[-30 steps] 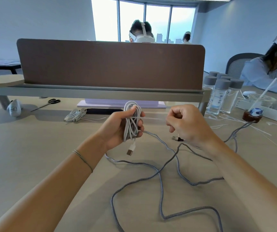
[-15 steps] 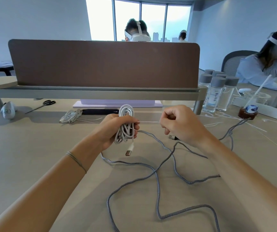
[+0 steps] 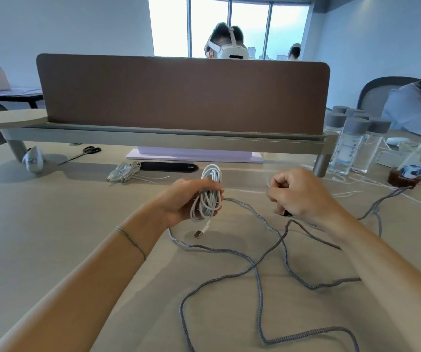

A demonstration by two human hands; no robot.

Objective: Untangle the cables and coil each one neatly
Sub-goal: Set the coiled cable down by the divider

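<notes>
My left hand (image 3: 184, 199) grips a coiled white cable (image 3: 208, 196) above the table, loops upright, its plug (image 3: 198, 233) dangling below. A thin white tie (image 3: 245, 191) stretches from the coil to my right hand (image 3: 298, 194), whose curled fingers pinch its end. A long grey braided cable (image 3: 257, 268) lies in loose crossing loops on the table beneath both hands, running off toward the right. One dark plug end (image 3: 286, 213) peeks out under my right hand.
A second bundled white cable (image 3: 124, 171) lies behind, beside a black flat case (image 3: 168, 166). Scissors (image 3: 85, 152) lie at the left under the brown divider (image 3: 181, 95). Water bottles (image 3: 351, 143) and loose white ties (image 3: 351, 193) stand at the right. Other people sit beyond.
Both hands have dropped slightly toward the table. My right hand has drawn the thin tie out to the right from the coil. The grey cable has not moved.
</notes>
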